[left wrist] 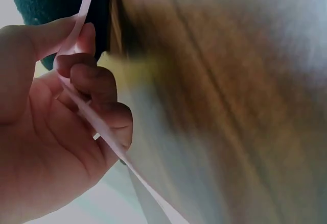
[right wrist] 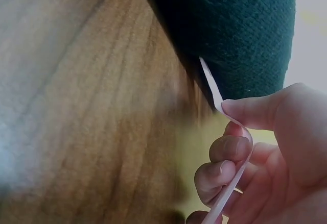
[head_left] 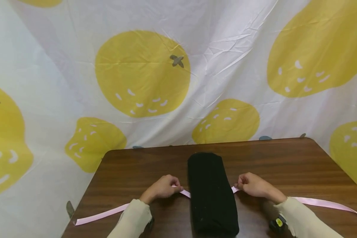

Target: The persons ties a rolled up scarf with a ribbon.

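White fabric point(head_left: 211, 66) printed with yellow fruit shapes point(head_left: 142, 72) hangs behind the work area, creased and slightly glossy. Before it stands a table point(head_left: 264, 158) with brown wood grain and rounded far corners.

Item under inspection: an oblong bundle point(head_left: 212, 195) lying on the table between the two hands, its long axis running away from the person. It reads black from the head and dark green from the wrists. Its surface is soft and textile, with a fine nubbly texture visible at close range, rounded edges and a few pale specks. Whether anything is enclosed in it cannot be determined.

Pink ribbon point(head_left: 104, 213), narrow, flat and satiny, meets the bundle low on both long sides; its course between these points is hidden. On the left, it passes the forearm to an end near the table's left edge; on the right, it runs past the other sleeve in a curve and leaves view.

Left hand point(head_left: 163, 187): thumb and forefinger closed in a pinch on the ribbon just beside the bundle, remaining fingers curled. Right hand point(head_left: 256, 185): similar pinch on the ribbon at the opposite side, thumb pressing it, fingers bent beneath. Both sleeves point(head_left: 134, 215) are cream-coloured.
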`<state>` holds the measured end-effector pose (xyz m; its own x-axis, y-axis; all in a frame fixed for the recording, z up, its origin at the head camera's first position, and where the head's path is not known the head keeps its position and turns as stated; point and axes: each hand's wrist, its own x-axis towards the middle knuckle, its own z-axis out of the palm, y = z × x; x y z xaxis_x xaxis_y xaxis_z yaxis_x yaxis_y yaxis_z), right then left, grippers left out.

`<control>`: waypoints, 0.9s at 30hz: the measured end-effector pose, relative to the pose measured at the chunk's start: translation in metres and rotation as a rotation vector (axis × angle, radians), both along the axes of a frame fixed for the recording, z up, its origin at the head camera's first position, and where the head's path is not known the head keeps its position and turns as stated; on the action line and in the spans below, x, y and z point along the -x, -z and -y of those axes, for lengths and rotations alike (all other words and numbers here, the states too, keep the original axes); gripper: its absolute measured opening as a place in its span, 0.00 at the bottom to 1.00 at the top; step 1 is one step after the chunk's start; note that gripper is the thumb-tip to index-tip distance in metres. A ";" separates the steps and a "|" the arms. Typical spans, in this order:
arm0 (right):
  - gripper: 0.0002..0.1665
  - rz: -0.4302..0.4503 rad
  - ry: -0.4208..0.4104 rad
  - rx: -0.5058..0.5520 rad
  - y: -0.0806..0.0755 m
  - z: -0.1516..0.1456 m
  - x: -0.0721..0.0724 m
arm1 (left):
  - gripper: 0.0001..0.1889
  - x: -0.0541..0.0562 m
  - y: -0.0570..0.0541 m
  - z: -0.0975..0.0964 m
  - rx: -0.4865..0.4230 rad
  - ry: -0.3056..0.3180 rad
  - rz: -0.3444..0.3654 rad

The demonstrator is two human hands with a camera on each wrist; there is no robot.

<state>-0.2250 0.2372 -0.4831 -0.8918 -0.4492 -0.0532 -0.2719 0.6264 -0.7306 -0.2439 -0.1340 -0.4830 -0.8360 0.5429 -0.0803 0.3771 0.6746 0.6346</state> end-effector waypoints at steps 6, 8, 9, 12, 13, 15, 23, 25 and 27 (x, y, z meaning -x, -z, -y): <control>0.13 -0.036 0.016 -0.009 -0.004 0.000 0.004 | 0.13 0.006 -0.002 0.002 -0.006 -0.030 -0.018; 0.14 -0.044 0.022 -0.016 -0.004 0.000 0.006 | 0.13 0.007 -0.003 0.003 -0.001 -0.032 -0.023; 0.14 -0.047 0.027 -0.020 -0.005 0.000 0.006 | 0.13 0.008 -0.003 0.003 0.001 -0.032 -0.026; 0.15 -0.049 0.032 -0.023 -0.006 0.000 0.009 | 0.13 0.010 -0.004 0.003 0.006 -0.039 -0.030; 0.15 -0.046 0.040 -0.025 -0.007 0.000 0.010 | 0.13 0.010 -0.005 0.003 0.005 -0.040 -0.031; 0.15 -0.040 0.050 -0.024 -0.008 0.000 0.011 | 0.13 0.011 -0.006 0.003 0.008 -0.045 -0.037; 0.18 -0.010 0.001 -0.009 -0.019 -0.003 0.013 | 0.13 0.012 -0.021 0.004 0.005 -0.058 -0.016; 0.20 0.004 -0.027 -0.014 -0.023 -0.004 0.014 | 0.14 0.012 -0.025 0.005 0.017 -0.063 -0.010; 0.22 0.023 -0.056 -0.021 -0.026 -0.007 0.015 | 0.14 0.012 -0.028 0.006 0.034 -0.065 -0.006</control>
